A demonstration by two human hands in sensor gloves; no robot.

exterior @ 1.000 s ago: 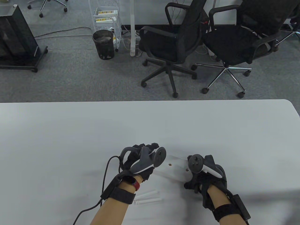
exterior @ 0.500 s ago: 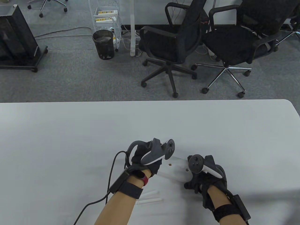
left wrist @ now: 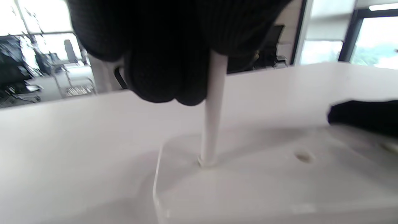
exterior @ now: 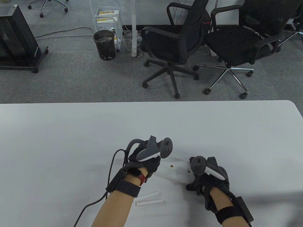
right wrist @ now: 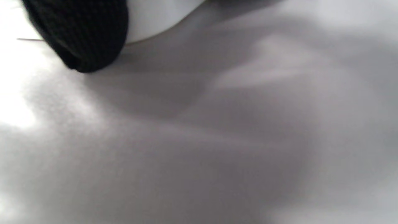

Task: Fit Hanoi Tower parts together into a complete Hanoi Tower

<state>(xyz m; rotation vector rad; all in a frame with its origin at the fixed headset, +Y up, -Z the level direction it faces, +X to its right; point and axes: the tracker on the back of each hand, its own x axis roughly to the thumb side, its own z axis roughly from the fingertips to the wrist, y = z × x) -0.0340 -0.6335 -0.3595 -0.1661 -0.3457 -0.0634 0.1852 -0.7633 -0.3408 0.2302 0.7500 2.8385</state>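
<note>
A white Hanoi Tower base (exterior: 176, 171) lies flat on the table between my hands; it also shows in the left wrist view (left wrist: 267, 183). Its middle hole (exterior: 171, 166) and right hole (exterior: 188, 171) stand open. My left hand (exterior: 148, 163) grips a white peg (left wrist: 213, 118) that stands upright with its foot in the base's left hole. My right hand (exterior: 201, 182) holds the base's right end; a fingertip (right wrist: 84, 34) touches its rim (right wrist: 155, 18). Two more white pegs (exterior: 149, 199) lie on the table near my left forearm.
The white table (exterior: 71, 141) reaches to its far edge. Beyond it stand two black office chairs (exterior: 175, 47), a bin (exterior: 104, 45) and a wire cart (exterior: 107, 16). A cable (exterior: 111, 170) runs from my left wrist.
My left hand has moved up and right over the base's left end, then settled a little lower and left. The right hand and base have stayed put.
</note>
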